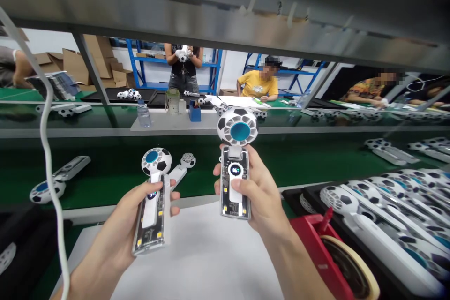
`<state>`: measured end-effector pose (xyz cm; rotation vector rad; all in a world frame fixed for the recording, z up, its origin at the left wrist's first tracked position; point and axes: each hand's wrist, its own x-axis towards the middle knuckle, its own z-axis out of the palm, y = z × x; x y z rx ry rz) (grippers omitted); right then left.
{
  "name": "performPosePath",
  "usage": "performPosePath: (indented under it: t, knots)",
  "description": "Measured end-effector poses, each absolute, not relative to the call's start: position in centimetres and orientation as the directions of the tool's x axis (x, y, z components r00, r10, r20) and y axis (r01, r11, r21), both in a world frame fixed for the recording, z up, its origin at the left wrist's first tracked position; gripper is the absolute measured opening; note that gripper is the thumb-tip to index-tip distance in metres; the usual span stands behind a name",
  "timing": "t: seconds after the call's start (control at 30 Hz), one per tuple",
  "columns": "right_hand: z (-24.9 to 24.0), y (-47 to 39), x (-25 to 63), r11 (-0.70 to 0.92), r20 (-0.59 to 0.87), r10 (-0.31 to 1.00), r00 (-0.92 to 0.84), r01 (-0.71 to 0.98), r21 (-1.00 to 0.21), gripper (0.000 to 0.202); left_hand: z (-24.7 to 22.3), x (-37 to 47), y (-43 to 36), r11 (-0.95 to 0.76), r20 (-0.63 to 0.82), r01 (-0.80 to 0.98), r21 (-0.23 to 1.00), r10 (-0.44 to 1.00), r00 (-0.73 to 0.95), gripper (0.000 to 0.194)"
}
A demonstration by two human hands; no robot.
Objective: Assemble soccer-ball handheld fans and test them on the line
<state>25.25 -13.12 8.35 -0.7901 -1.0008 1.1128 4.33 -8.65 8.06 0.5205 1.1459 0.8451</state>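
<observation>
My left hand (pixel 130 215) is closed around a handheld fan (pixel 156 161) with a football-patterned head, a blue centre and a clear handle showing circuit parts. Its thumb lies by the small lit display, partly covering it. A matching handheld fan (pixel 237 127) stands upright in my right hand (pixel 262 187), its round display lit and reading about 86. My right thumb presses on the white strip below that display. Both fans are held above a white sheet (pixel 211 253). Behind the left one, another fan (pixel 188 160) lies on the green surface.
A red tape dispenser (pixel 312 234) sits at right, beside a black tray of several fans (pixel 383 229). One fan (pixel 47 190) lies at left behind a hanging white cable (pixel 45 126). A bottle (pixel 143 115) stands on the divider; co-workers sit and stand beyond. A beam (pixel 211 14) crosses overhead.
</observation>
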Motion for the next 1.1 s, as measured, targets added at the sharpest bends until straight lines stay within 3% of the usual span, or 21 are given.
performPosePath:
  t: [0.2, 0.4, 0.77, 1.1]
  knots:
    - [8.2, -13.5, 25.4, 0.271, 0.255, 0.963, 0.092, -0.326, -0.906, 0.070, 8.0, 4.6, -8.7, 0.582, -0.568, -0.239, 0.777, 0.813, 0.133, 0.028]
    - [8.5, -13.5, 25.4, 0.265, 0.254, 0.964, 0.076, -0.300, -0.917, 0.076, 7.5, 4.7, -9.0, 0.505, -0.468, -0.151, 0.850, 0.854, 0.227, 0.035]
    - [9.0, -13.7, 24.7, 0.316, 0.263, 0.938, 0.225, -0.248, -0.916, 0.069, 7.1, 4.8, -9.7, 0.347, -0.136, -0.326, 0.879, 0.839, 0.526, 0.023]
    - [8.9, -13.6, 24.6, 0.262, 0.208, 0.940, 0.269, -0.184, -0.947, 0.065, 7.6, 4.7, -9.7, 0.354, -0.022, -0.427, 0.832, 0.790, 0.613, 0.025]
